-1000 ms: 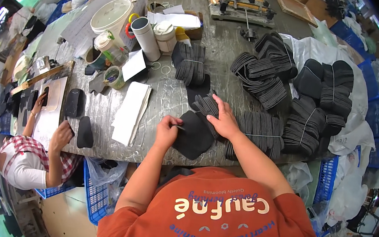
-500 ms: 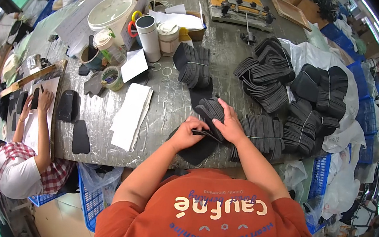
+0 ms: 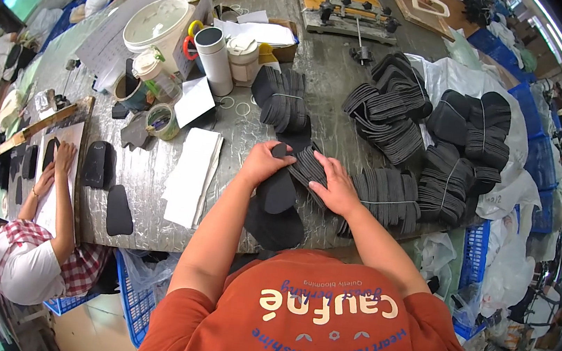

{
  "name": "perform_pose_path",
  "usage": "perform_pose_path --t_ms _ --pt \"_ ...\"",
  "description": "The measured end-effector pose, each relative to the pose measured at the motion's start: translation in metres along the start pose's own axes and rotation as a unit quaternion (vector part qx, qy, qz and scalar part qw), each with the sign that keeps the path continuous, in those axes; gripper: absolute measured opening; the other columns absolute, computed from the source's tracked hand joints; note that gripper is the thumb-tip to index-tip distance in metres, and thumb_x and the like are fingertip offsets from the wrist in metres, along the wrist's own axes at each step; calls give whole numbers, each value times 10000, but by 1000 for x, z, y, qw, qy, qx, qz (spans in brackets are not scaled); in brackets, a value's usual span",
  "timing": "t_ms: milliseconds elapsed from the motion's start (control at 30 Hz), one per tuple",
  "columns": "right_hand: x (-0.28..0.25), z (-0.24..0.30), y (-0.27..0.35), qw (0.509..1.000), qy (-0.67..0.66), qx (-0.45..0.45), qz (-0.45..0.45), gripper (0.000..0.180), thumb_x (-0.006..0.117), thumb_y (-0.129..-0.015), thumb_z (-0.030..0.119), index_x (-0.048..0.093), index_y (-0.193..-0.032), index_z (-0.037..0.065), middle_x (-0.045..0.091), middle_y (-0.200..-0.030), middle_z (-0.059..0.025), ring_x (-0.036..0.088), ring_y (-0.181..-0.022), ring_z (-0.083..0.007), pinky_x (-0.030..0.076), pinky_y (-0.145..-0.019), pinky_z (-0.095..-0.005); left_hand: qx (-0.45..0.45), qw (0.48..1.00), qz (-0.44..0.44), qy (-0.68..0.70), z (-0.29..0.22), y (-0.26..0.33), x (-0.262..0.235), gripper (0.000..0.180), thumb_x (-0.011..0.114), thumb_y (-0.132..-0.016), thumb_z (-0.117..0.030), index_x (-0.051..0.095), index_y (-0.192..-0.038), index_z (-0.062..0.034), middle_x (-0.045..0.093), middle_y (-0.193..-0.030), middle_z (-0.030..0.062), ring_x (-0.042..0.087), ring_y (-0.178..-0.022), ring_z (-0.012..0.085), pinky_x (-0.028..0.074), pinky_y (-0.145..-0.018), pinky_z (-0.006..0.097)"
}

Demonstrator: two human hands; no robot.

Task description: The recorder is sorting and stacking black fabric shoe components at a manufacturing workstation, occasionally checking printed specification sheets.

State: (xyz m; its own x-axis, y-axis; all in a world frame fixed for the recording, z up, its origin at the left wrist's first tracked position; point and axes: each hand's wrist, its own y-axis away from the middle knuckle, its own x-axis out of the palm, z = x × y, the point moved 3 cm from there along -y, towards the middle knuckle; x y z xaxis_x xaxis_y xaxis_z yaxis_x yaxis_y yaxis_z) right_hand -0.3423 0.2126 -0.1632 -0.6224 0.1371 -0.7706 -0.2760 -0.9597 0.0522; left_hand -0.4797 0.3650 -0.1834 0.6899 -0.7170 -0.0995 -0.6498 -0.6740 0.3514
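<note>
My left hand pinches the top end of a black insole, between thumb and fingers. The insole's broad face shows, and its lower end overlaps more black insoles near the table's front edge. My right hand is spread over the right side of a fanned stack of black insoles, its fingertips touching them. Just beyond the stack lies an insole bundle tied with a pale band. Beside my right hand another banded insole bundle runs to the right.
More insole bundles lie to the right, some on white plastic. At left are folded white sheets, a white tumbler, jars and a bucket. A co-worker handles an insole at far left.
My left hand has moved up and left, and its insole has turned from edge-on to face-up. My right hand stays at the stack. Another person's hand now shows by a white handle at the far edge.
</note>
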Motion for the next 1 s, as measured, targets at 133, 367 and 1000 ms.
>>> perform_pose_path --t_ms 133,367,1000 --pt "-1 -10 -5 998 -58 -16 -21 617 598 -806 221 305 -1348 183 421 -1214 -160 416 -1140 -345 339 -968 -396 54 995 76 -43 -1 2 8 544 775 -627 -90 557 -1120 -18 622 -937 66 569 -840 125 464 -747 256" --pt "-4 -9 -8 994 -105 2 -26 580 565 -819 164 313 -1341 133 420 -1263 -177 407 -1176 -341 334 -980 -378 146 981 -24 -128 2 12 19 622 798 -577 -113 528 -1130 -20 605 -1024 128 594 -927 237 465 -817 311" --pt "-4 -29 -21 957 -282 52 30 560 537 -833 122 305 -1342 105 363 -1345 -168 337 -1260 -280 263 -1032 -333 377 916 -122 -55 -9 -6 24 159 688 -666 -11 650 -813 -56 611 -835 72 609 -776 228 478 -689 295"
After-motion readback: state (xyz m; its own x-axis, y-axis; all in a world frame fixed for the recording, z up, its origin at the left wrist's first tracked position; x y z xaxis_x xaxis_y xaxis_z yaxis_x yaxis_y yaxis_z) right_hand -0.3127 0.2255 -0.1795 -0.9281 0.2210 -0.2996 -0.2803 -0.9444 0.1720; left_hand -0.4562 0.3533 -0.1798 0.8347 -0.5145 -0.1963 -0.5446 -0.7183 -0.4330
